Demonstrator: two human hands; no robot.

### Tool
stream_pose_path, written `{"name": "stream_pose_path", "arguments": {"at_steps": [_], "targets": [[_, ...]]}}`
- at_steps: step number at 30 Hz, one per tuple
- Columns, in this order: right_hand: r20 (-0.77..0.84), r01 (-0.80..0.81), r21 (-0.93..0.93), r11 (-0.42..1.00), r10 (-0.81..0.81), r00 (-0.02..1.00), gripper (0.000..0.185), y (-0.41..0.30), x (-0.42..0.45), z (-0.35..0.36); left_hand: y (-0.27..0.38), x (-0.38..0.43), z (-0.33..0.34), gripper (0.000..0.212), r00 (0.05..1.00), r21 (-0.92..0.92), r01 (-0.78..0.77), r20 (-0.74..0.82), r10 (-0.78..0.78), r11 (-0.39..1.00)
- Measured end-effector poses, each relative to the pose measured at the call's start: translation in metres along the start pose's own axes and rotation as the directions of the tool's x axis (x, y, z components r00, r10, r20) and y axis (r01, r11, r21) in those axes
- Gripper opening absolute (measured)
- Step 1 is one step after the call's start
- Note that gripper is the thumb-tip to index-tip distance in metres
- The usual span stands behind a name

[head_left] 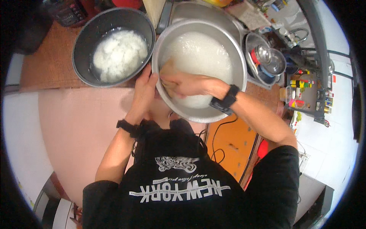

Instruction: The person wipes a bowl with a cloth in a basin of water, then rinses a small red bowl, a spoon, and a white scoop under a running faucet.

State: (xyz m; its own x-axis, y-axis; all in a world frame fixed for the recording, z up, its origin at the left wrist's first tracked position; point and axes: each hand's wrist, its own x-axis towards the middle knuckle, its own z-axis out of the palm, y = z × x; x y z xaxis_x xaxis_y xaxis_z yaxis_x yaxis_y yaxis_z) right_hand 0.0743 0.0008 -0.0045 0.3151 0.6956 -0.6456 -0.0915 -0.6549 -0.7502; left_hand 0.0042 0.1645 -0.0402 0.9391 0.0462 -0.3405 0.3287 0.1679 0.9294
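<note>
A wide silver metal pot [243, 71] holds cloudy whitish liquid [200, 54], and it tilts slightly toward me. My left hand [145, 88] grips its left rim, thumb near the edge and the other fingers partly hidden outside the wall. Inside the pot, my right hand [191, 84] is closed on a tan, cloth-like piece [168, 73], pressed near the left inner wall. Blur leaves its exact kind unclear. Just left stands a dark grey pot [78, 61] with a clumpy white mass [120, 55] in clear liquid.
Both pots are at a brown wooden counter [48, 68]. A metal sink basin [197, 10] lies behind the silver pot. Stacked bowls and lids [266, 60] stand on the right, near a rack with bottles [300, 86]. A black cable [218, 126] hangs before an orange panel [228, 143].
</note>
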Motion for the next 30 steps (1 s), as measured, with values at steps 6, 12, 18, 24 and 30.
{"name": "stream_pose_path", "arguments": {"at_steps": [6, 12, 18, 24, 30], "targets": [[0.167, 0.016, -0.342, 0.94, 0.044, 0.985, 0.069, 0.013, -0.089, 0.013, 0.003, 0.003, 0.005, 0.043, 0.999, 0.052, 0.009, -0.052, -0.006, 0.999], [0.109, -0.026, -0.546, 0.837, 0.102, 0.989, 0.052, 0.062, -0.148, -0.024, 0.012, 0.002, 0.007, 0.044, 0.999, 0.123, 0.031, -0.041, -0.027, 0.992], [-0.176, -0.153, -0.901, 0.405, -0.02, 0.984, 0.031, 0.103, -0.164, -0.097, 0.009, 0.004, 0.012, 0.046, 0.995, 0.117, 0.058, -0.084, -0.048, 0.991], [-0.177, -0.207, -0.973, -0.104, -0.244, 0.954, 0.016, 0.105, -0.118, -0.175, 0.012, 0.0, 0.028, 0.046, 0.985, 0.096, 0.049, -0.17, -0.032, 0.994], [-0.112, -0.257, -0.936, -0.239, -0.489, 0.865, 0.023, 0.104, -0.071, -0.207, 0.005, 0.003, 0.029, 0.047, 0.984, 0.089, 0.0, -0.18, 0.016, 0.996]]}}
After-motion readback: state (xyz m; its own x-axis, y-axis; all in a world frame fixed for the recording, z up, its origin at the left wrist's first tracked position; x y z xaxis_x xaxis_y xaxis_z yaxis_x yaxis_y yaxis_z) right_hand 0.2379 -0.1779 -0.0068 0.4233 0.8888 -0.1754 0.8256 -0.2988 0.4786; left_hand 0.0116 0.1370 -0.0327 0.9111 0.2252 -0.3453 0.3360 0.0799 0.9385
